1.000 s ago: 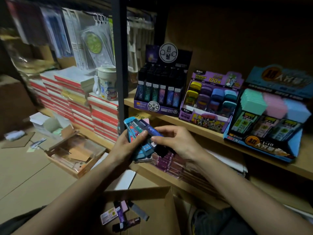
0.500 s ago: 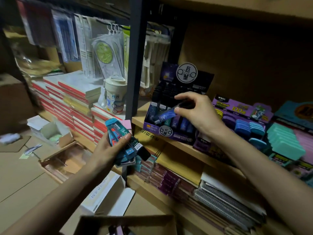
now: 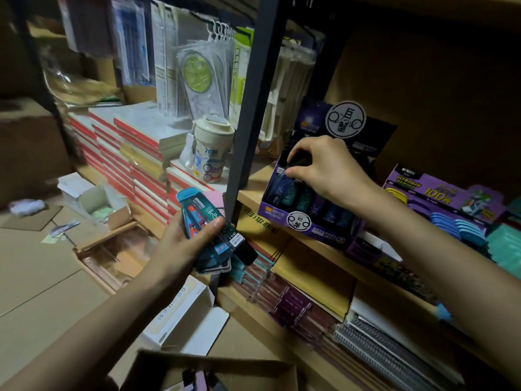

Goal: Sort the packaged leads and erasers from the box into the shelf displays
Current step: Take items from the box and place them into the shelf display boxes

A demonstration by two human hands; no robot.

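While left fingers [image 3: 210, 230] clamp a packet bundle [image 3: 201, 211], right fingers [image 3: 298, 174] pinch a lead case [image 3: 299, 161].

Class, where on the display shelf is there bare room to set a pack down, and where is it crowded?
Bare: the shelf strip between the black post and the lead display. Crowded: right of it, the eraser displays stand packed; the right hand sits over the lead slots.

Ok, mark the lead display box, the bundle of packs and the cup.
lead display box [image 3: 327, 231], head view, purple front panel.
bundle of packs [image 3: 198, 208], head view, teal top pack.
cup [image 3: 210, 156], head view, printed side.
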